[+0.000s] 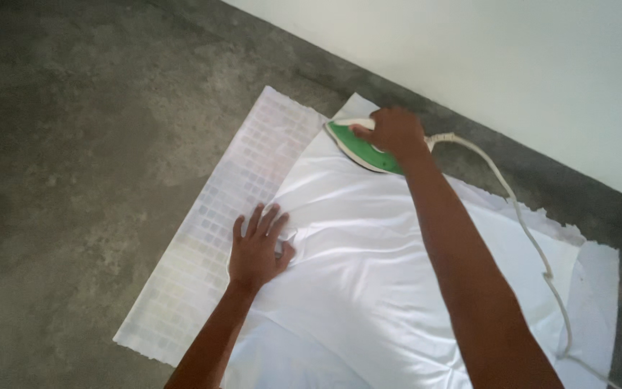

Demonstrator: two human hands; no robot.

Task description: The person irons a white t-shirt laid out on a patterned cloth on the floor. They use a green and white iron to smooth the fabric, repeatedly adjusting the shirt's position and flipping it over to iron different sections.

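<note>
two hands show, well apart. the right hand (395, 132) is closed around the handle of one green and white iron (360, 148), which sits at the far edge of one white cloth (368, 266). the left hand (256, 248) lies flat, fingers spread, pressing the cloth's left edge. the cloth lies on one pale sheet (214, 238) patterned with small squares, spread on the grey concrete floor (73, 144). one white cord (527, 230) trails from the iron along the right side. one white wall (505, 65) beyond.

Single head-worn view, looking steeply down and forward at close range onto the floor (59, 144) beside a wall (512, 65).
</note>
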